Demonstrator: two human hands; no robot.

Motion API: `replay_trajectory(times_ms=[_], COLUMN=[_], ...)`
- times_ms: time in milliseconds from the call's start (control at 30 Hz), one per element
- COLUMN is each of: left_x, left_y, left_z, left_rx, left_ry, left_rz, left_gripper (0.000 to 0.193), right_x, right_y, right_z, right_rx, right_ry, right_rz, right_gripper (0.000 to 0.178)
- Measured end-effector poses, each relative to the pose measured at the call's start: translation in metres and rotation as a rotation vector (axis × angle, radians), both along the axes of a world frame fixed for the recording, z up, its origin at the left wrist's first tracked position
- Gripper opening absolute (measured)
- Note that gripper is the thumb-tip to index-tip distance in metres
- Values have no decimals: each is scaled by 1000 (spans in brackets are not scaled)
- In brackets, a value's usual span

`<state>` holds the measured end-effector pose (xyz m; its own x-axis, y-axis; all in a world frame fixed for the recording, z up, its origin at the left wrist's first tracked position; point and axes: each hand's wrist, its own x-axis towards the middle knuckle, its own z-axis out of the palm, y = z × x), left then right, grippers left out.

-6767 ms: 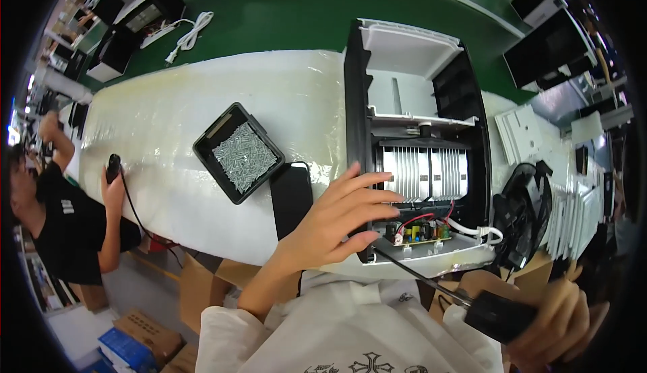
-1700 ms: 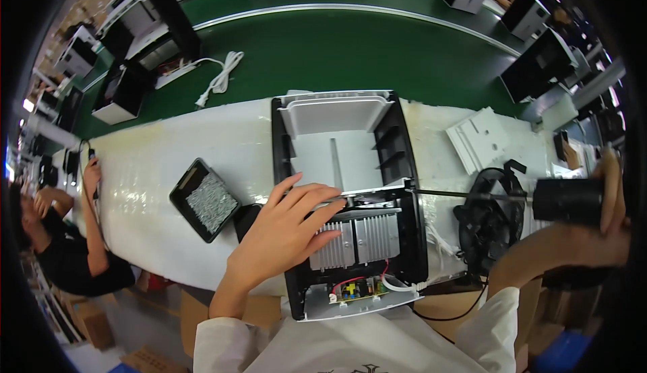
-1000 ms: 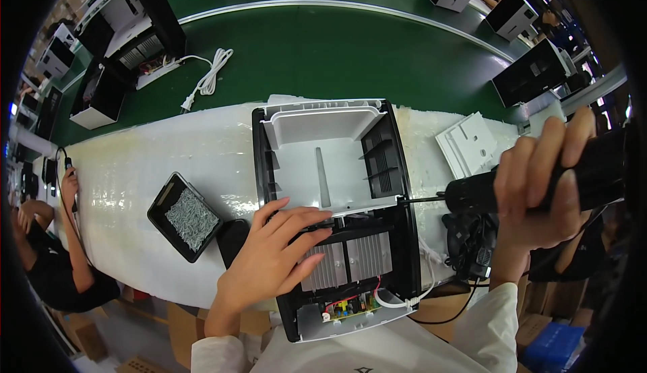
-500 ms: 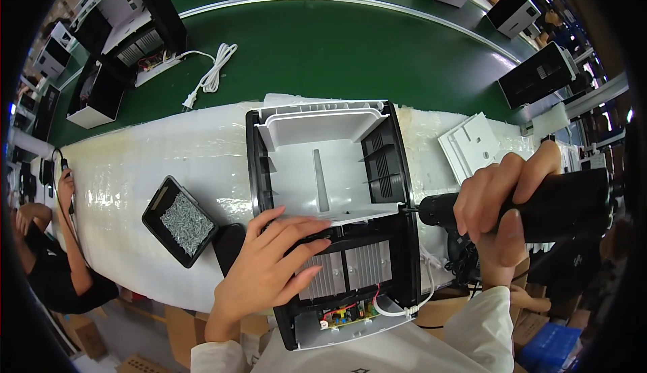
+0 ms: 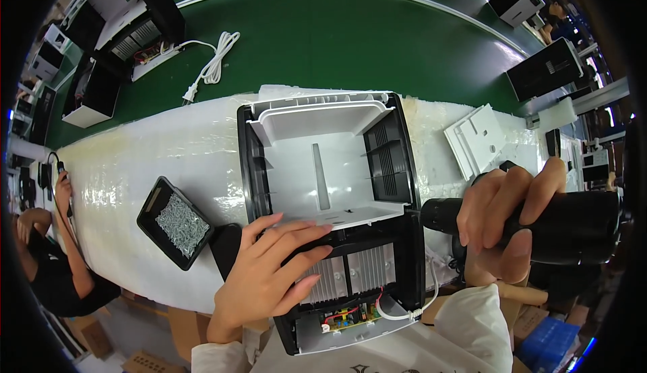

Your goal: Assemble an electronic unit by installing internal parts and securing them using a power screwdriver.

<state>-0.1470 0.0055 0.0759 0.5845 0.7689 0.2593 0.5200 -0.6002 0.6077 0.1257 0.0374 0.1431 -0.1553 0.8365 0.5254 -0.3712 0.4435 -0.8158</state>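
In front of me lies a black and white appliance housing (image 5: 320, 127), its white inner compartment facing up. Metal fins and a small circuit board (image 5: 349, 318) with wires show at its near end. My left hand (image 5: 269, 265) rests with fingers spread across the housing's middle crossbar. A black electric screwdriver (image 5: 566, 221) lies sideways in my right hand (image 5: 502, 214), fingers wrapped round its body. Its tip points left at the housing's right side wall, by the crossbar; whether it touches a screw is too small to tell. Left of the housing stands a black bin (image 5: 145, 221) of screws (image 5: 182, 225).
A white panel (image 5: 475, 137) lies to the right on the padded white work surface (image 5: 114, 171). Beyond runs a green conveyor (image 5: 303, 36) with a coiled white cord (image 5: 214, 63) and another open housing (image 5: 135, 29). Another person's arm (image 5: 74, 258) is at far left.
The view has shifted slightly. My right hand and the screwdriver sit a little lower, with the tip still at the housing's right side. My left hand stays on the crossbar.
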Motion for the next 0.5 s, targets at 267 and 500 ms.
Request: replay_trajectory(times_ms=[267,500], left_x=[-4,0], left_y=[-3,-35], left_z=[-1,-20], left_rx=[-26,-4], left_ry=[-130,-500], left_rz=[26,359], left_gripper=[28,57], right_x=[1,-13], right_y=[1,4], right_z=[-2,-6], right_rx=[-21,94], right_ry=[24,12], right_rz=[43,-126], right_gripper=[41,32])
